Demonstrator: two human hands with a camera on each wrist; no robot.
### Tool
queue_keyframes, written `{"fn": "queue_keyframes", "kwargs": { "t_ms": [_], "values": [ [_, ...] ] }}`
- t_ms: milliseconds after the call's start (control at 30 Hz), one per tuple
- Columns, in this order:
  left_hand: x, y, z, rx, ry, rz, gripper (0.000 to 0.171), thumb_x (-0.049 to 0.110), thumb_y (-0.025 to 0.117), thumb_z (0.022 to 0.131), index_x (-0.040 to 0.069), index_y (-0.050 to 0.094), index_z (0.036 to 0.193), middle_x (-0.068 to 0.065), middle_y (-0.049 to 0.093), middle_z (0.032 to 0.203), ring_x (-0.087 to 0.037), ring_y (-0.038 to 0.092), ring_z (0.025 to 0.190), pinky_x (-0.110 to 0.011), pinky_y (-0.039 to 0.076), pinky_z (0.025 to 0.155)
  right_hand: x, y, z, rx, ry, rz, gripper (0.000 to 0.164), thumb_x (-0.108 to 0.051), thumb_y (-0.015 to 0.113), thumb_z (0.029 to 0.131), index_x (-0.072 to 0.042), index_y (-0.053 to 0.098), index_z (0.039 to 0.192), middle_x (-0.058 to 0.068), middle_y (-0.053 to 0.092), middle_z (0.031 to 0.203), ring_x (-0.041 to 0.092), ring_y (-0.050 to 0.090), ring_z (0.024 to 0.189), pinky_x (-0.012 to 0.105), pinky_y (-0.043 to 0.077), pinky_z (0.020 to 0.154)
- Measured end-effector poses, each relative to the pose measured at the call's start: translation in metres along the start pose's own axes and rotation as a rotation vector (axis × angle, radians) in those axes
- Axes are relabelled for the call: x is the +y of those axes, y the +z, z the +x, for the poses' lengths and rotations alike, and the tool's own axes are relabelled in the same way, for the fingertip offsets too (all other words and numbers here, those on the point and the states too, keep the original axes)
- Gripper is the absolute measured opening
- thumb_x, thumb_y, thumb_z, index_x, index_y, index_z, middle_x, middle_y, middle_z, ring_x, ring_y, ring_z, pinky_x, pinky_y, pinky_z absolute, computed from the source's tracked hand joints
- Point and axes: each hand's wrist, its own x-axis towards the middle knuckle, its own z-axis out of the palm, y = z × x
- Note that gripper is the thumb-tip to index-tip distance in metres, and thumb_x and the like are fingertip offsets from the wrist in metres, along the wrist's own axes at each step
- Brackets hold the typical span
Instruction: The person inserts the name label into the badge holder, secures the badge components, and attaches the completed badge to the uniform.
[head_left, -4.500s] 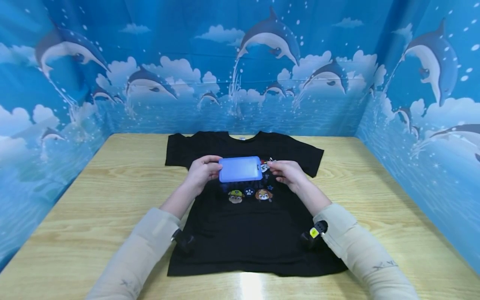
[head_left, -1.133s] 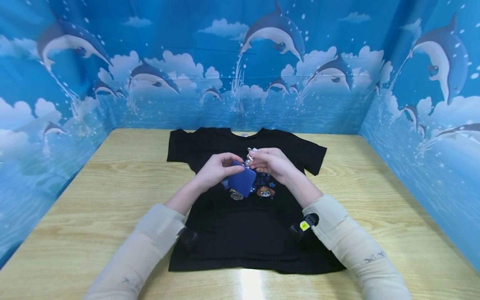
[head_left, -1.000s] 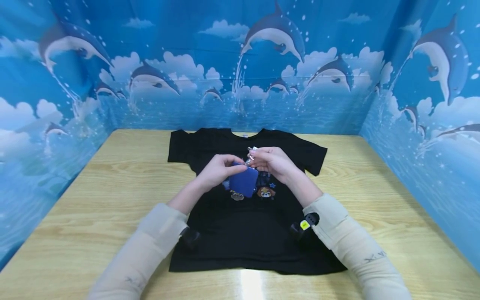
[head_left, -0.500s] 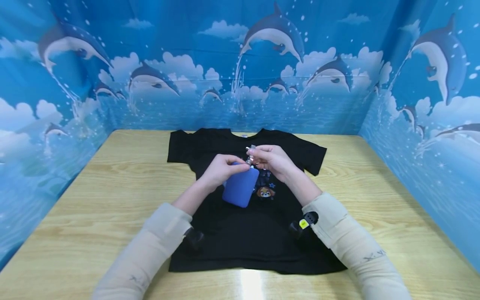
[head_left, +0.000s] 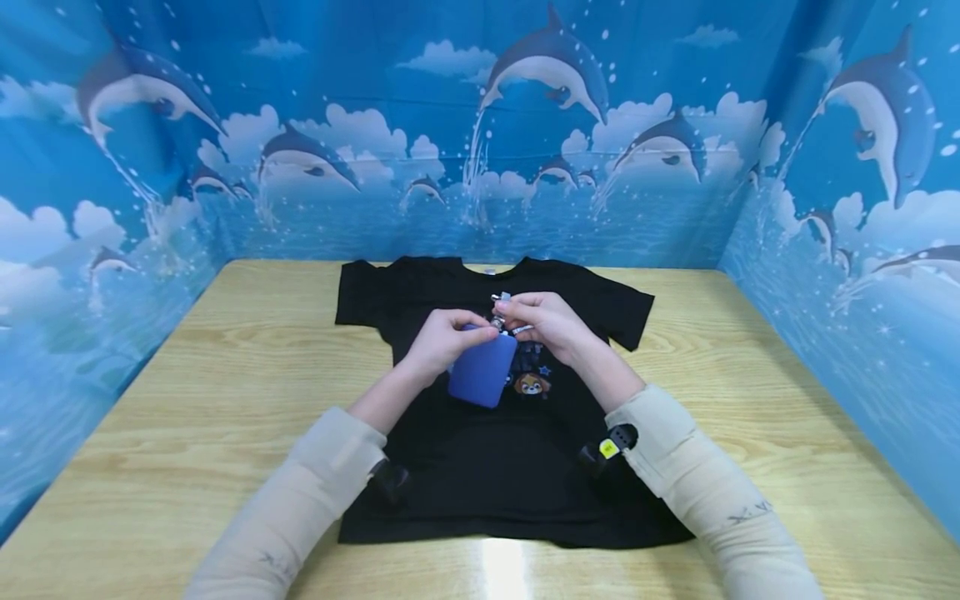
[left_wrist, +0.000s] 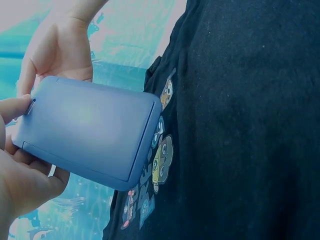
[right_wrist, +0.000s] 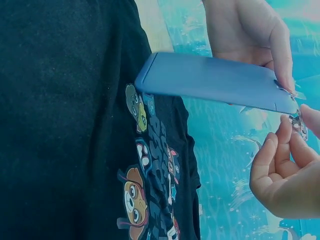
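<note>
A: What has changed in the head view?

B: A few seconds ago the blue case (head_left: 482, 372) was held broad and level between the hands; now, near the centre of the frame, we see it slant downward from its fitting end. The left hand (head_left: 442, 343) has shifted to that end from the opposite one. Over the last half second we note only a slight change of tilt.

A: What does this mean for the work?

B: We judge that attention has narrowed to the metal fitting (right_wrist: 299, 126); whether it is joined to the case we cannot tell.

A: And the hands?

B: The left grips the case, thumb on one face and fingers behind, parted only by its thickness. The right hand (head_left: 546, 322) pinches the fitting between thumb and fingertips, its other fingers curled.

A: What lies beneath?

B: The black T-shirt (head_left: 510, 467), spread on the bench (head_left: 247, 375) through the middle of the frame. Whether the case's lower edge touches it, we cannot tell.
</note>
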Motion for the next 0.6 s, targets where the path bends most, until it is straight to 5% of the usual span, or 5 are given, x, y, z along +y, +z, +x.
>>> {"fn": "queue_keyframes", "kwargs": {
  "t_ms": [333, 600],
  "values": [
    [0.0031, 0.0024, 0.0007, -0.032, -0.018, -0.050, 0.027, 0.019, 0.066, 0.085, -0.001, 0.069, 0.103, -0.010, 0.066, 0.106, -0.022, 0.055, 0.101, -0.035, 0.041, 0.081, -0.0019, 0.0007, 0.0006, 0.016, -0.052, 0.010, 0.027, -0.019, 0.060, 0.091, 0.005, 0.063, 0.103, 0.000, 0.060, 0.074, 0.017, 0.055, 0.077, 0.027, 0.047, 0.067],
    [0.0064, 0.0026, 0.0003, -0.028, -0.012, -0.058, 0.028, 0.024, 0.062, 0.089, -0.001, 0.068, 0.099, -0.009, 0.065, 0.099, -0.020, 0.051, 0.090, -0.033, 0.037, 0.076, -0.0042, 0.0001, 0.0011, 0.021, -0.066, 0.009, 0.022, -0.020, 0.061, 0.091, 0.001, 0.064, 0.095, 0.000, 0.057, 0.072, 0.012, 0.053, 0.070, 0.022, 0.046, 0.061]
  ]
}}
